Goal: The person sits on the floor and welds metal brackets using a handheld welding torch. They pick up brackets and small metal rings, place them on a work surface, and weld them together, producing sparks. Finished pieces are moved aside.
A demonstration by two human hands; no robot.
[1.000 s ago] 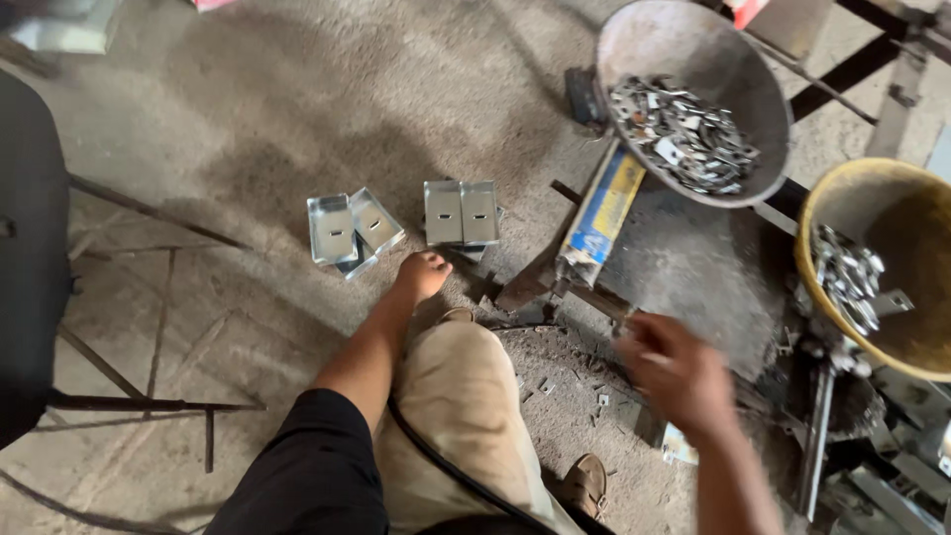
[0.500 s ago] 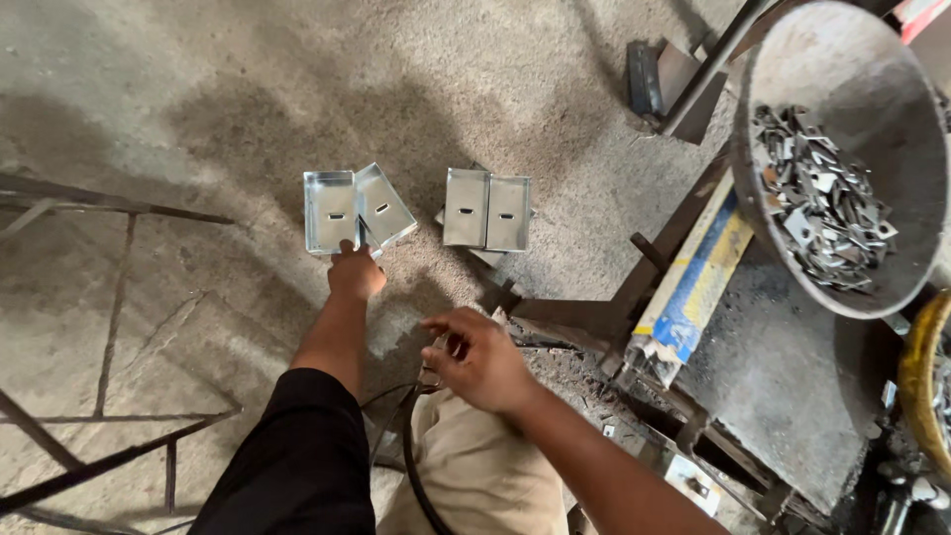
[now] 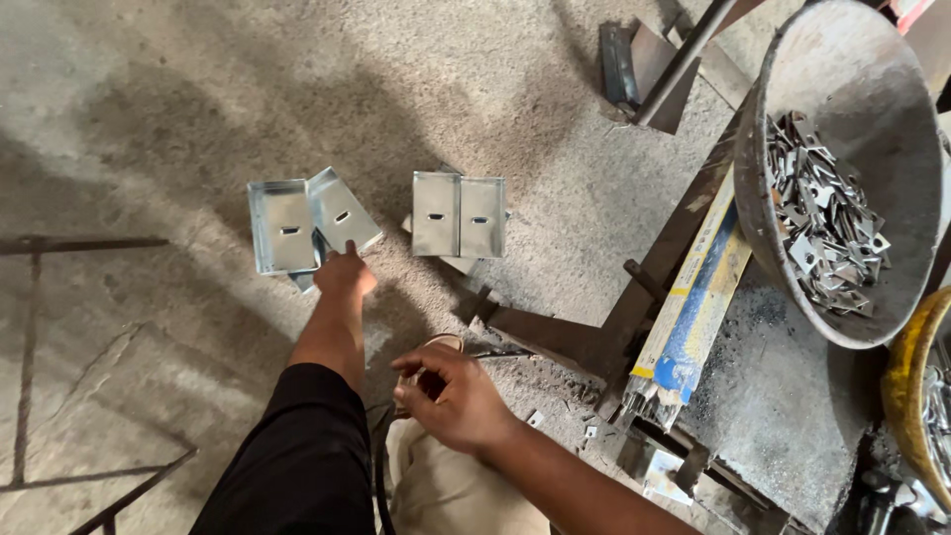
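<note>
The left pair of metal plates (image 3: 309, 223) lies on the concrete floor (image 3: 149, 119), one flat, the other tilted over its right edge; my left hand (image 3: 345, 275) touches the pair's lower edge, fingers curled at it, though I cannot tell whether they pinch a plate or only rest against it. Risk, as I judge it: the sheet edges look thin and sharp, so a bare fingertip sliding along one could be cut; the tilted plate could also slip off its neighbour if nudged. Plates appear bright, galvanised, rectangular, each with a small dark slot near the middle and folded rims. A second pair of plates (image 3: 459, 215) lies just to the right, side by side, apart from the first. My right hand (image 3: 448, 394) hovers near my knee, fingers loosely bent, nothing clearly held. Further right, a grey pan (image 3: 872, 119) of small metal pieces and a blue-and-yellow box (image 3: 693, 307) on a rusty frame
</note>
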